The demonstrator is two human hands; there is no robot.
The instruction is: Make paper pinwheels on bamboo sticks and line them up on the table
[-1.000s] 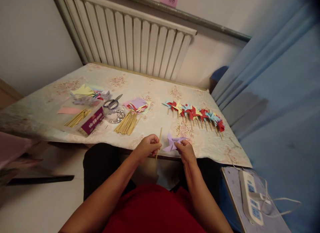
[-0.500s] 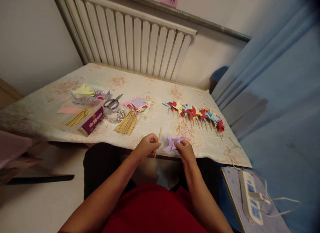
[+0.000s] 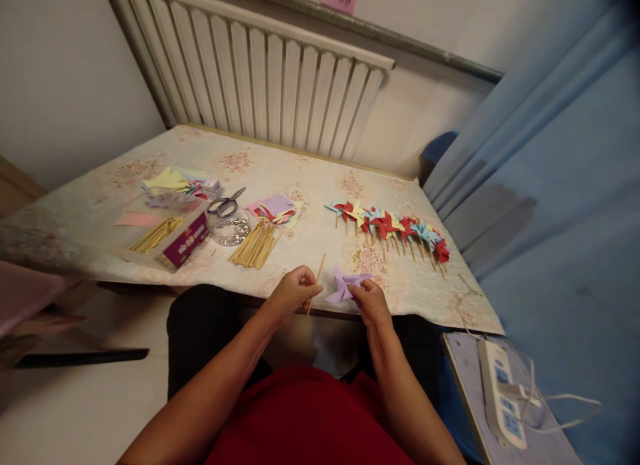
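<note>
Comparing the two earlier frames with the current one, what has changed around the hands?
The thin stick in the left hand leans slightly more: its lower end has swung a little to the left, its top a touch to the right. Nothing was visibly picked up or released. The right hand still holds the purple pinwheel, and the row of pinwheels looks unchanged.

The folded pinwheel (image 3: 341,285) is plain lilac, the thin stick (image 3: 321,265) yellowish tan. The surface (image 3: 310,242) is cream, patterned with pink flower clusters. Its row of finished pinwheels (image 3: 384,225) mixes red, light blue and pale yellow. The box label (image 3: 186,242) is purple with white lettering, the curtain (image 3: 550,205) blue, the shirt (image 3: 310,418) red.
</note>
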